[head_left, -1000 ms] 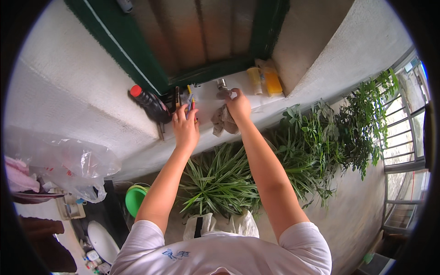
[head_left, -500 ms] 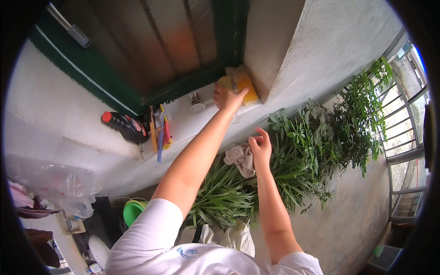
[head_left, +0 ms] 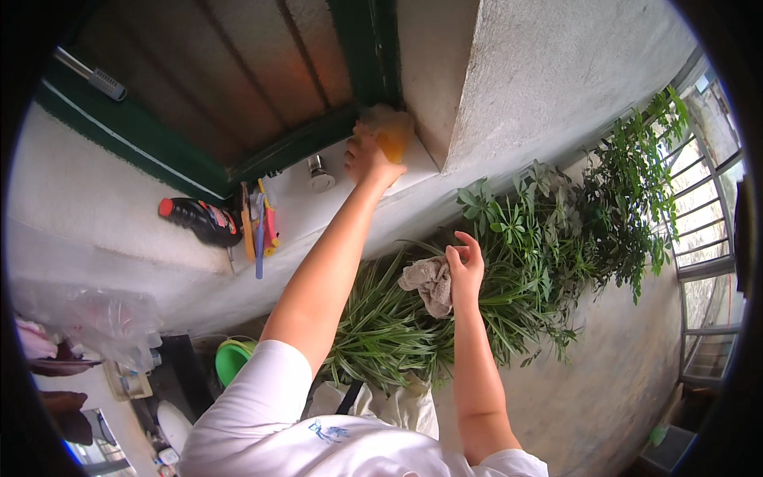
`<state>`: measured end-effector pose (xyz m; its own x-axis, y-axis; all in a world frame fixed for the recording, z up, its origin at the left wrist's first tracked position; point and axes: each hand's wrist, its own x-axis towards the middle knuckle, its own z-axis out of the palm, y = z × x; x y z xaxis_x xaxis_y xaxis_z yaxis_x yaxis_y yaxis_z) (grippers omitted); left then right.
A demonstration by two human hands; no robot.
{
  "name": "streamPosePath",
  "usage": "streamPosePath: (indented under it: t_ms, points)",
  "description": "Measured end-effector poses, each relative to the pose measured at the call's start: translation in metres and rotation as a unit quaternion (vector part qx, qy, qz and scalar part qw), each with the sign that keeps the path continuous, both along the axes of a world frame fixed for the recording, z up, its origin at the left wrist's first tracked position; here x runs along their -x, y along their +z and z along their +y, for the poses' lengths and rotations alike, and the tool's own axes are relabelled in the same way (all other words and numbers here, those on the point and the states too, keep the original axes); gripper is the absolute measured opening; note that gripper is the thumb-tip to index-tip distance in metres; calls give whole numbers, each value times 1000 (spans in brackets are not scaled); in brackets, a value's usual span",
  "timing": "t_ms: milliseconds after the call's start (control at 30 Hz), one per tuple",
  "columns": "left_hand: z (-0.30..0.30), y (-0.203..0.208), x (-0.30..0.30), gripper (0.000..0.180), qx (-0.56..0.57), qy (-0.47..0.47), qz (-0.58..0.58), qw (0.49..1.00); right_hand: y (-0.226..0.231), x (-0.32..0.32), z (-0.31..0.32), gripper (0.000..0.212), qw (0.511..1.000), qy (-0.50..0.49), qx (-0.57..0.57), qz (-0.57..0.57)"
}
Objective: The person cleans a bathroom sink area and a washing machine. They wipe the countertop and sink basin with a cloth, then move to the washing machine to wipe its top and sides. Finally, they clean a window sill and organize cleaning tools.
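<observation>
My left hand (head_left: pixel 371 161) reaches onto a white ledge (head_left: pixel 417 171) beneath a green-framed window or door. Its fingers are bent around a yellow-orange thing (head_left: pixel 392 146) in cloudy clear plastic; the kind cannot be made out. Lower and to the right, my right hand (head_left: pixel 466 272) hangs over the plants with a crumpled grey-beige cloth (head_left: pixel 430 285) held against its palm side. The thumb and forefinger of that hand stick up, apart from the cloth. Left of my left hand, a small metal cylinder with a round end (head_left: pixel 320 175) lies on the ledge.
Brushes (head_left: pixel 260 226) and a black bottle with a red cap (head_left: pixel 200 221) crowd the ledge's left end. Leafy potted plants (head_left: pixel 509 230) grow below along the wall. A green bucket (head_left: pixel 232 362) and a clear plastic bag (head_left: pixel 111 318) are at lower left; a barred window (head_left: pixel 699 207) is at right.
The yellow-orange thing has shifted left and back from the ledge's right corner, with my left hand on it. My right hand still has the cloth. The whole view has shifted slightly.
</observation>
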<state>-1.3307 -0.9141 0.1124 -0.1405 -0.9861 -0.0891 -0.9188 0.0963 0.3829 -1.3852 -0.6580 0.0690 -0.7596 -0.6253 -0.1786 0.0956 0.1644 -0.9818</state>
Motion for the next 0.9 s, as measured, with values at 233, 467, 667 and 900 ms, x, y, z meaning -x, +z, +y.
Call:
streamPosePath:
  t_ms: [233, 467, 667, 900]
  points:
    - [8, 6, -20, 122, 30, -61, -24, 997, -16, 8, -20, 38, 831, 22, 170, -529]
    - [-24, 11, -66, 119, -62, -64, 273, 958, 26, -12, -74, 38, 877, 60, 252, -404]
    - [-29, 30, -95, 103, -185, -111, 586, 781, 2, -21, -179, 36, 785, 144, 78, 598]
    - [-24, 44, -118, 91, -176, -113, 597, 774, -2, -4, -245, 38, 730, 246, 0, 638]
